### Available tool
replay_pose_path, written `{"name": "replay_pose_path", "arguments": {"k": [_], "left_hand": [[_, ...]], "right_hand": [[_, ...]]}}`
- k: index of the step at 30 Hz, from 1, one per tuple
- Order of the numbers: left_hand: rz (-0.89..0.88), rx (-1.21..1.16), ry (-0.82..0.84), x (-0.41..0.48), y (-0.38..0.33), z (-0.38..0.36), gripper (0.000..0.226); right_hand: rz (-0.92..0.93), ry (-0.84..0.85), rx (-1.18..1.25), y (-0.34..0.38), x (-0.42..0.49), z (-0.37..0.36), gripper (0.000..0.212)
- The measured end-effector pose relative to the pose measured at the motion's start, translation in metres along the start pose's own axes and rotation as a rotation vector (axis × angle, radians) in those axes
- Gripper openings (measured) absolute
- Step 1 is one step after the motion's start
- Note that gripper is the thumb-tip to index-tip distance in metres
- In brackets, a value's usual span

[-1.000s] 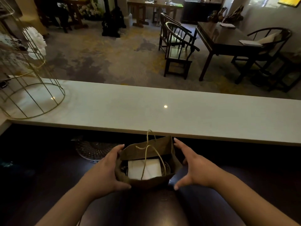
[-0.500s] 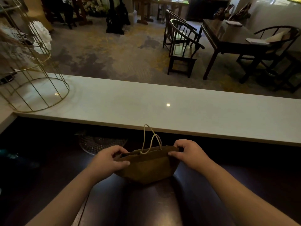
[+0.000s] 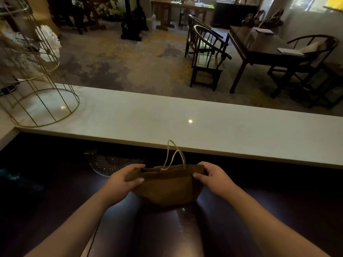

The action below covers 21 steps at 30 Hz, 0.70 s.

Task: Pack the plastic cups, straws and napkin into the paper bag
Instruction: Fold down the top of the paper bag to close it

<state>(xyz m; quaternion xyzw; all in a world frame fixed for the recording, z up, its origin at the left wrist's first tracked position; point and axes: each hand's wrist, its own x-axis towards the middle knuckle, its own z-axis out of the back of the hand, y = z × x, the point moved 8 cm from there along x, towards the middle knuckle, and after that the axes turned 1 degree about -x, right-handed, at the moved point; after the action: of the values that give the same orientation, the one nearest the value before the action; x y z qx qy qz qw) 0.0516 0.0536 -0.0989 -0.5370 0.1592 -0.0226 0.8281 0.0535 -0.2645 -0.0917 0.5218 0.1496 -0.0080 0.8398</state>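
The brown paper bag (image 3: pixel 167 186) is stood upright on the dark counter (image 3: pixel 185 230), mouth up and pressed nearly flat, its long axis running left to right. Its twine handles (image 3: pixel 173 154) are raised above the rim. The left end is pinched by the left hand (image 3: pixel 123 179), the right end by the right hand (image 3: pixel 213 178). A white ledge (image 3: pixel 185 123) is seen beyond.

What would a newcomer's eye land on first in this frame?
The brown paper bag, centre foreground on the dark counter, pinched at its top corners by the left hand and right hand, its twine handles standing up. Next, the gold wire cage at far left on the pale ledge.
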Motion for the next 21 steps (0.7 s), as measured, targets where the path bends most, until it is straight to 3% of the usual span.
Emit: {"name": "replay_pose_path", "arguments": {"k": [5,7,12,15,21], "left_hand": [[0.001,0.097,0.065,0.016,-0.008,-0.011,0.033],[0.002,0.133,0.051,0.019,-0.008,-0.011,0.037],[-0.026,0.154,-0.024,0.019,-0.008,-0.005,0.019],[0.013,0.129,-0.037,0.017,-0.004,0.000,0.018],[-0.038,0.170,-0.037,0.016,-0.007,-0.002,0.021]], "right_hand": [[-0.031,0.011,-0.074,0.003,0.001,-0.005,0.012],[-0.040,0.011,-0.109,0.006,0.000,-0.007,0.015],[-0.010,-0.052,-0.142,0.009,-0.002,0.009,0.017],[0.016,-0.058,-0.071,0.012,-0.004,0.016,0.011],[0.083,-0.036,-0.111,0.009,-0.005,0.009,0.022]]}}
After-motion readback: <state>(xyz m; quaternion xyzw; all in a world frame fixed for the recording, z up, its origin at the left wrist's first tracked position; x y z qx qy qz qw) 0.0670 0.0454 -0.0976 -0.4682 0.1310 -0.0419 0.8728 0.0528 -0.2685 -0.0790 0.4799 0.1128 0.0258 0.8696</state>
